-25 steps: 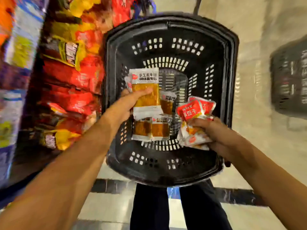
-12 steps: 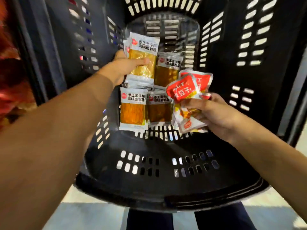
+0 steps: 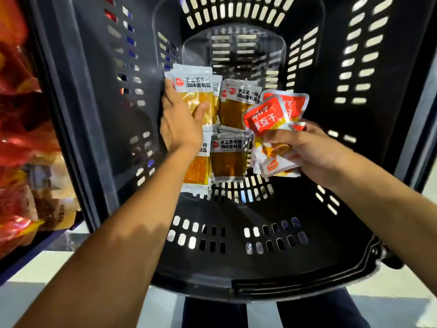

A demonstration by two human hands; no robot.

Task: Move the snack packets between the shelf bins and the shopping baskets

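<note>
Nearest, below both forearms, are the person's dark trousers [image 3: 314,313] and a pale floor [image 3: 35,275]. Just beyond them is the near rim of a black slotted shopping basket [image 3: 283,287], and both arms reach over it into the basket.

The right hand [image 3: 309,150] is clenched around a bunch of red-and-white snack packets [image 3: 264,112]. They fan out above and to the left of its fingers, held clear of the basket floor.

The left hand [image 3: 179,124] is released. Its fingers are straight and its thumb is spread, and it lies flat on the front of a yellow packet [image 3: 201,91] that sits on a small stack under the fingertips.

Between the two hands another yellow packet [image 3: 236,105] lies just beside that stack. Nearer than the left hand, partly under its wrist, a third yellow packet [image 3: 196,171] lies on the basket floor. A fourth [image 3: 228,159] touches its right side, close to the bundle in the right hand.

Beyond both hands the basket's far wall [image 3: 236,15] rises with rows of slots. Well to the left of the left arm, outside the basket, a shelf [image 3: 21,114] holds blurred red and orange bags.
</note>
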